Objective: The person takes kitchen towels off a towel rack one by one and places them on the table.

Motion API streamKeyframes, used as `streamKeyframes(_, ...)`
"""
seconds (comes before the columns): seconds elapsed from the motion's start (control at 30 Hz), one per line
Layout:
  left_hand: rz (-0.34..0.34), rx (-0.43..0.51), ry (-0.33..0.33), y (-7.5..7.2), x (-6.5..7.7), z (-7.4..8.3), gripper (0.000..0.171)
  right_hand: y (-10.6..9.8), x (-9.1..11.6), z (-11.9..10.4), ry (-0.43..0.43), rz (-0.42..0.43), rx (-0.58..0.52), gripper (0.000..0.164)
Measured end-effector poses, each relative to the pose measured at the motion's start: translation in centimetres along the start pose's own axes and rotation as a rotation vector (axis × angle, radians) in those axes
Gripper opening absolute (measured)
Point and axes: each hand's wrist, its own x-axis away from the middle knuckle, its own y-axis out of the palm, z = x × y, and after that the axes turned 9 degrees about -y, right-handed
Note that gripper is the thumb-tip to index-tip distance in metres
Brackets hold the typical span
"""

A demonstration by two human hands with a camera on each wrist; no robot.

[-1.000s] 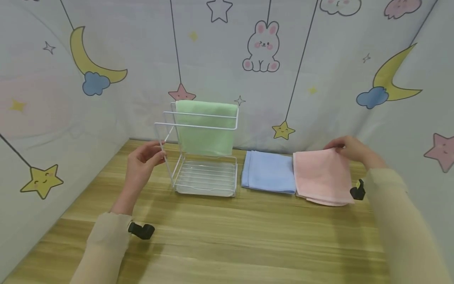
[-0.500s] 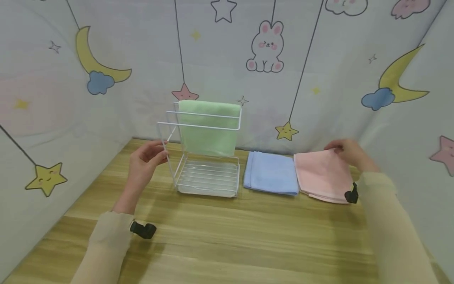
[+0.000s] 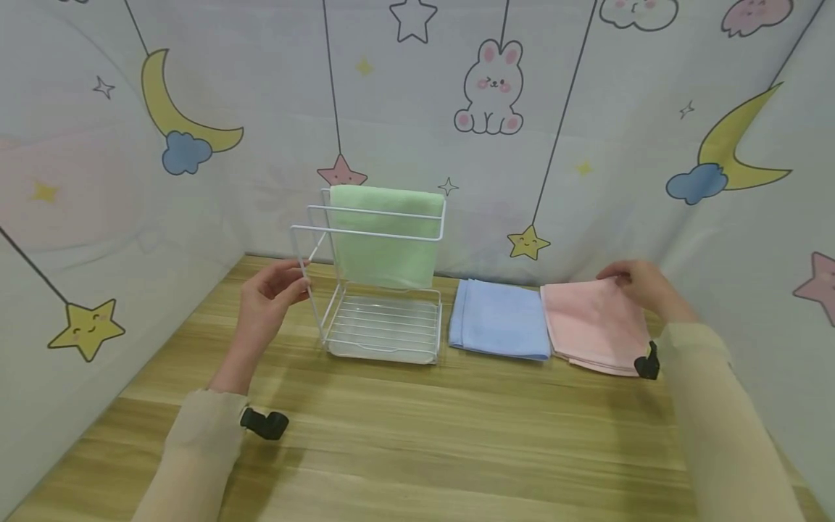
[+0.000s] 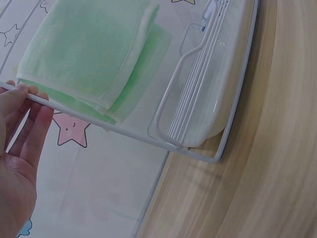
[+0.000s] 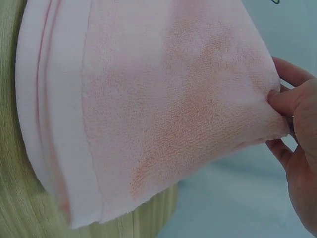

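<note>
My left hand (image 3: 266, 299) pinches the left upright of a white wire rack (image 3: 365, 233) between thumb and fingers. Over the rack's rear bar hangs a green towel (image 3: 385, 250), and a white tray (image 3: 385, 354) sits in its base. To the rack's right a folded blue towel (image 3: 501, 319) lies flat on the table. Beside that is a folded pink towel (image 3: 592, 322). At its far right corner my right hand (image 3: 642, 286) grips the cloth; in the right wrist view the thumb presses on top of the pink towel (image 5: 173, 99) and fingers show underneath.
The wood-grain table (image 3: 417, 435) stretches in front of the rack and towels. A white curtain (image 3: 404, 109) printed with moons, stars and a rabbit stands close behind them and along both sides. Each wrist wears a small black camera (image 3: 264, 423).
The head view has shifted slightly. My right hand has moved a little inward and lower, its grip on the pink towel's corner kept. The left hand stays on the rack.
</note>
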Motion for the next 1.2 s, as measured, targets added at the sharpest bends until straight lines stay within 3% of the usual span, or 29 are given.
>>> streamKeyframes(0.17, 0.001, -0.003, -0.008, 0.0, 0.0, 0.0, 0.032, 0.1, 0.3, 0.0, -0.005, 0.024, 0.017, 0.034)
streamKeyframes(0.37, -0.006, 0.015, 0.005, 0.0, -0.1, 0.2, 0.024, -0.2, 0.4, -0.4, -0.047, 0.100, 0.031, 0.065)
streamKeyframes(0.47, -0.007, 0.021, 0.011, -0.1, -0.1, 0.3, 0.023, -0.6, 0.3, -1.2, -0.030, 0.102, 0.018, 0.071)
streamKeyframes(0.67, -0.002, -0.002, 0.004, -0.1, 0.0, 0.4, 0.030, -1.2, -0.2, -2.4, -0.041, 0.107, 0.037, 0.069)
streamKeyframes(1.2, -0.016, 0.014, 0.003, 0.0, 0.0, 0.0, 0.023, -3.8, -2.7, -7.1, -0.173, 0.205, 0.083, 0.061)
